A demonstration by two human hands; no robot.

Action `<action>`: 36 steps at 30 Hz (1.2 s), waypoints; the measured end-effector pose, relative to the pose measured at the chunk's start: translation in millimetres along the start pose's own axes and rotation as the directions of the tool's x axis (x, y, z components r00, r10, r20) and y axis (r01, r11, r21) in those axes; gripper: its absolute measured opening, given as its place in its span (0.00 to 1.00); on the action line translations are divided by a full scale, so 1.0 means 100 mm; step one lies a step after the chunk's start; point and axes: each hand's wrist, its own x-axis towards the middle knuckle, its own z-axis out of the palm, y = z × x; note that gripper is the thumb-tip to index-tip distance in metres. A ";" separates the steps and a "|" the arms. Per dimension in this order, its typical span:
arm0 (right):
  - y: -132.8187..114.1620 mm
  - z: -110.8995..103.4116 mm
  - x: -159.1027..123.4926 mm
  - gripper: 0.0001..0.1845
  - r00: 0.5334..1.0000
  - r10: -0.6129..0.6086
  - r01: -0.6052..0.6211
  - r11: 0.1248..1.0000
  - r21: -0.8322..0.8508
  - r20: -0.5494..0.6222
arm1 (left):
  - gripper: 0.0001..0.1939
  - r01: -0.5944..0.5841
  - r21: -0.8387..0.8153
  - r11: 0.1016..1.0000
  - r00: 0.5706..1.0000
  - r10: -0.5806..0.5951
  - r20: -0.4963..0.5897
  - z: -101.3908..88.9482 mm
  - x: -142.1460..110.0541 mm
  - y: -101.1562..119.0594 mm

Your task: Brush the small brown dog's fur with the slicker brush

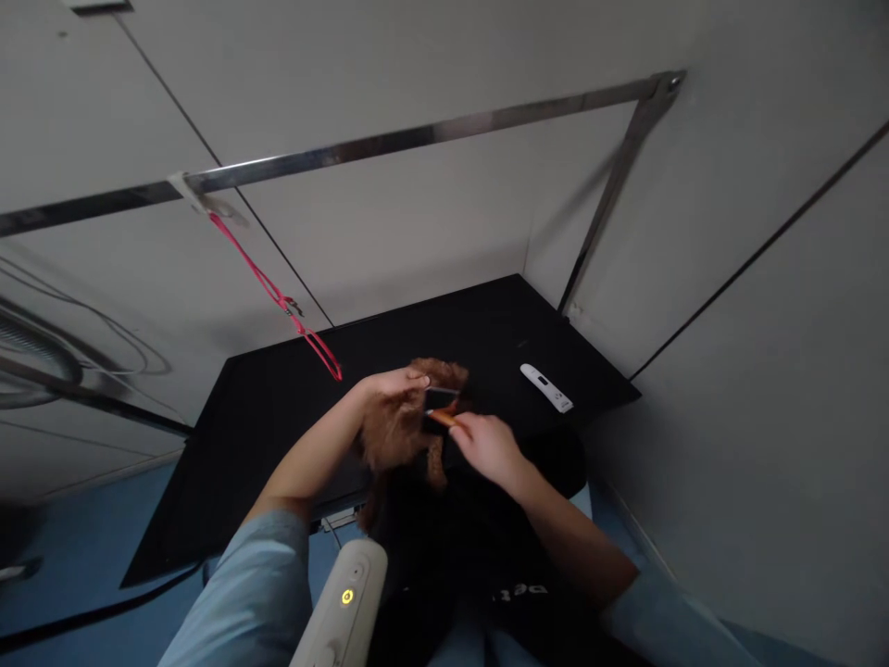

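Note:
A small brown curly-furred dog [399, 426] stands at the near edge of a black table [278, 417]. My left hand [395, 382] rests on top of its head, fingers closed around the fur. My right hand [486, 445] is closed on an orange-handled brush [441, 408] whose dark head lies against the dog's fur by its head. Both my sleeves are light blue, and a dark apron covers my front.
A red leash [278, 298] hangs from a metal bar [417, 139] fixed above the table. A white remote-like device [546, 386] lies on the table's right part. A white device with a lit yellow button [345, 597] sits near my chest. The floor is blue.

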 end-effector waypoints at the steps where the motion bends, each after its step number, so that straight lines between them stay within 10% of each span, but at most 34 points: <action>1: 0.00 0.00 0.01 0.17 0.998 -0.053 0.052 0.998 0.026 0.026 | 0.28 0.021 -0.017 1.000 1.000 -0.021 0.010 -0.01 0.00 -0.02; 7: 0.22 0.02 0.14 0.15 0.997 0.078 -0.069 0.970 0.234 -0.028 | 0.29 0.073 0.183 0.980 0.992 -0.090 0.088 -0.04 -0.02 -0.19; 10: 0.22 0.36 0.11 0.14 0.988 0.022 -0.119 0.728 0.675 0.151 | 0.30 0.051 0.337 0.940 0.991 -0.089 0.097 -0.02 -0.04 -0.23; 12: 0.14 0.71 0.03 0.14 0.918 -0.052 -0.317 0.500 0.806 0.393 | 0.30 0.022 0.397 0.918 0.996 -0.054 0.068 0.01 -0.06 -0.22; 15: 0.01 1.12 -0.12 0.15 0.768 -0.154 -0.527 0.399 0.750 0.621 | 0.29 -0.054 0.430 0.901 0.997 0.023 0.077 0.06 -0.08 -0.19; 19: -0.02 1.21 -0.18 0.16 0.858 -0.211 -0.413 0.258 0.873 0.468 | 0.29 -0.139 0.454 0.880 0.989 0.098 0.112 0.13 -0.10 -0.16; 24: 0.03 1.15 -0.19 0.15 0.732 -0.266 -0.526 0.367 0.767 0.628 | 0.29 -0.135 0.400 0.907 0.988 0.092 0.126 0.18 -0.13 -0.15; 29: 0.01 1.21 -0.18 0.09 0.873 -0.174 -0.389 0.314 0.866 0.455 | 0.29 -0.181 0.358 0.916 0.983 0.154 0.103 0.18 -0.14 -0.07; 34: -0.07 1.31 -0.23 0.07 0.700 -0.227 -0.541 0.449 0.711 0.677 | 0.33 -0.169 0.297 0.940 0.986 0.156 0.066 0.15 -0.12 0.00; 36: -0.07 1.30 -0.18 0.07 0.801 -0.212 -0.446 0.413 0.794 0.560 | 0.32 -0.161 0.294 0.942 0.987 0.154 0.046 0.14 -0.12 0.02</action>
